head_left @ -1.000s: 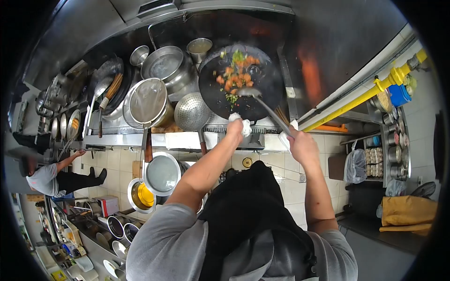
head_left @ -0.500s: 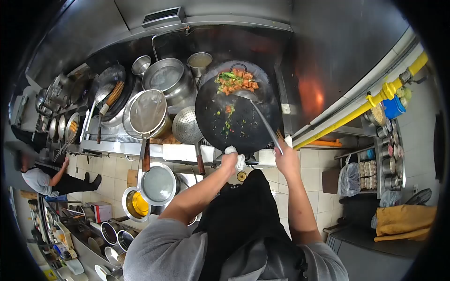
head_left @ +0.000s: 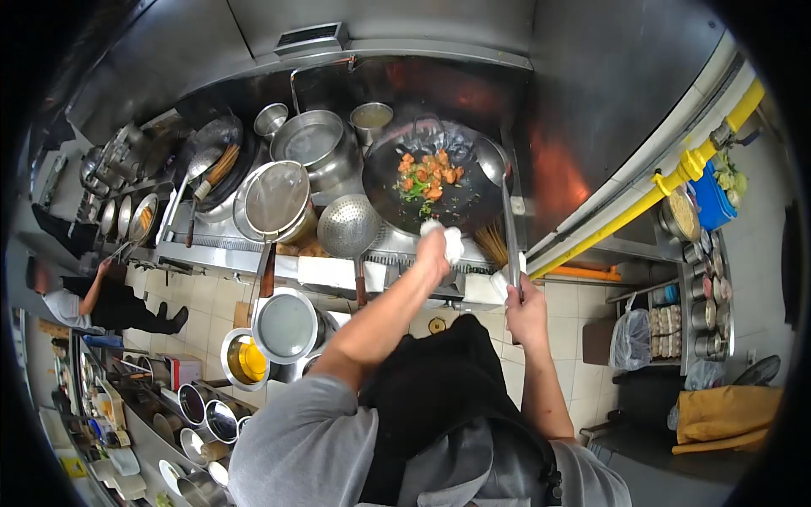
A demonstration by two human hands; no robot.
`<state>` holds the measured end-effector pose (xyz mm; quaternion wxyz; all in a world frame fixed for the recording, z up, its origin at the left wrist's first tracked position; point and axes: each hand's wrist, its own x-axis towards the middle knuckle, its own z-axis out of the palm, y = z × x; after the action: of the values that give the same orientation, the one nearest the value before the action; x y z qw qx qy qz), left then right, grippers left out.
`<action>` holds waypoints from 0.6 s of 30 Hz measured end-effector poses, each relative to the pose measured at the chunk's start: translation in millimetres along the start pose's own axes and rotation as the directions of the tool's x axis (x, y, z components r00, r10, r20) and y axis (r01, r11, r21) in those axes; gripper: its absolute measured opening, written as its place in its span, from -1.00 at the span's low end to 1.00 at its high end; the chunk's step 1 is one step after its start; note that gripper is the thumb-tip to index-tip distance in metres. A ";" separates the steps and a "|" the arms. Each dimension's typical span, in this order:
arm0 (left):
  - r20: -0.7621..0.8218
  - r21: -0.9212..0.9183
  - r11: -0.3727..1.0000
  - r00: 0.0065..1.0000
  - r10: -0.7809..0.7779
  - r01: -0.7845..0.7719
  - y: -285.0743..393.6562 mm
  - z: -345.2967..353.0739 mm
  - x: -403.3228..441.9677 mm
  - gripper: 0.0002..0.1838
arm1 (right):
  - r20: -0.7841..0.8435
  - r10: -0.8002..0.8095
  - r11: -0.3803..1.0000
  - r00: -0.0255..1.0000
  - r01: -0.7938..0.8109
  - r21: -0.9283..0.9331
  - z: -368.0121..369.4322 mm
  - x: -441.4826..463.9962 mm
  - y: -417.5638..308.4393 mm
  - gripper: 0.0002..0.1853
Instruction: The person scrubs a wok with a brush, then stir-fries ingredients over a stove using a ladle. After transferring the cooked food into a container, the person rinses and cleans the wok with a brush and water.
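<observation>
My left hand [head_left: 432, 258] is closed on a folded white cloth [head_left: 453, 245] at the near rim of a black wok [head_left: 385, 191]. Whatever part of the wok lies under the cloth is hidden. Browned chunks and green pieces [head_left: 432, 176] are spread over the wok's middle, some perhaps in the air. In my right hand [head_left: 527, 314] is the handle of a long metal ladle [head_left: 510, 224]. Its bowl is over the wok's right side, apart from the food. A bamboo brush [head_left: 490, 242] sits between the wok and the ladle handle.
Left of the wok are a perforated skimmer [head_left: 348, 226], a fine strainer [head_left: 277, 199] and a steel pot [head_left: 308, 139]. Behind my left arm stands a pot of liquid [head_left: 285, 324]. A yellow pipe [head_left: 667, 188] runs along the right. Another person [head_left: 72, 306] works far left.
The wok's near edge has risen and moved away from me, with my left hand following. The food has spread toward the wok's middle. My right hand has pulled the ladle rightward, off the food.
</observation>
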<state>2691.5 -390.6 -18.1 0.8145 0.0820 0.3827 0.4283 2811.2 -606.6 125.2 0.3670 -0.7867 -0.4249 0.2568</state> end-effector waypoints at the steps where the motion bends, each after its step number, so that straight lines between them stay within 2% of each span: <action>1: -0.054 0.086 0.992 0.994 0.097 -0.092 -16.1 0.8 -19.7 -0.79 | -0.032 -0.055 0.998 0.998 0.056 0.038 3.0 4.9 5.6 -0.63; 2: -0.098 0.172 0.968 0.975 0.201 -0.183 -32.7 1.0 -39.9 -0.74 | -0.113 -0.203 0.978 0.973 0.207 0.023 18.6 17.9 32.7 -0.72; 4: -0.084 0.353 0.847 0.888 0.452 -0.398 -65.1 -17.9 -39.0 -0.66 | 0.103 -0.017 0.959 0.995 -0.012 0.282 19.7 29.5 -8.6 -0.77; 5: -0.014 0.319 0.832 0.876 0.482 -0.453 -81.0 -37.4 -17.0 -0.75 | 0.222 0.067 0.859 0.973 -0.169 0.483 29.6 38.2 -18.7 -0.80; 6: -0.019 0.315 0.828 0.869 0.494 -0.464 -78.0 -29.4 -21.8 -0.75 | 0.354 0.116 0.700 0.928 -0.329 0.633 37.0 48.9 -28.1 -0.82; 8: -0.066 0.322 0.916 0.959 0.275 -0.240 -54.5 5.5 -69.9 -0.84 | 0.518 0.070 0.542 0.852 -0.468 0.697 30.1 58.1 -51.5 -0.81; 9: -0.087 0.297 0.944 0.980 0.178 -0.145 -40.6 29.7 -102.3 -0.89 | 0.604 0.050 0.484 0.795 -0.548 0.682 28.9 68.9 -45.4 -0.78; 10: -0.123 0.303 0.910 0.936 0.331 -0.282 -52.7 20.4 -78.6 -0.90 | 0.685 0.023 0.424 0.729 -0.627 0.653 29.5 80.9 -35.9 -0.75; 12: -0.206 0.323 0.859 0.856 0.474 -0.398 -73.1 20.5 -73.6 -0.90 | 0.855 -0.070 0.245 0.513 -0.822 0.513 19.3 107.3 -9.2 -0.72; 13: -0.235 0.318 0.856 0.841 0.487 -0.407 -78.3 25.9 -86.9 -0.90 | 0.895 -0.103 0.166 0.435 -0.879 0.447 9.0 113.6 0.3 -0.70; 14: -0.286 0.282 0.892 0.857 0.429 -0.352 -85.0 27.3 -103.8 -0.87 | 0.927 -0.152 0.106 0.343 -0.927 0.360 -1.9 117.1 11.4 -0.69; 15: -0.334 0.236 0.924 0.868 0.367 -0.300 -93.3 28.5 -119.0 -0.83 | 0.940 -0.137 0.138 0.311 -0.934 0.329 -13.6 115.8 19.7 -0.70; 16: -0.364 0.217 0.924 0.853 0.375 -0.314 -102.9 28.5 -133.2 -0.83 | 0.952 -0.121 0.174 0.280 -0.939 0.298 -24.9 113.1 28.6 -0.71; 18: -0.394 0.109 0.955 0.870 0.296 -0.275 -120.6 24.9 -162.6 -0.83 | 0.968 -0.137 0.245 0.209 -0.940 0.238 -45.5 107.6 53.6 -0.68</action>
<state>2730.1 -584.1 33.5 0.6427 0.0672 0.5376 0.5417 2924.1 -550.6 99.8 0.3048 -0.2840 -0.0425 0.9081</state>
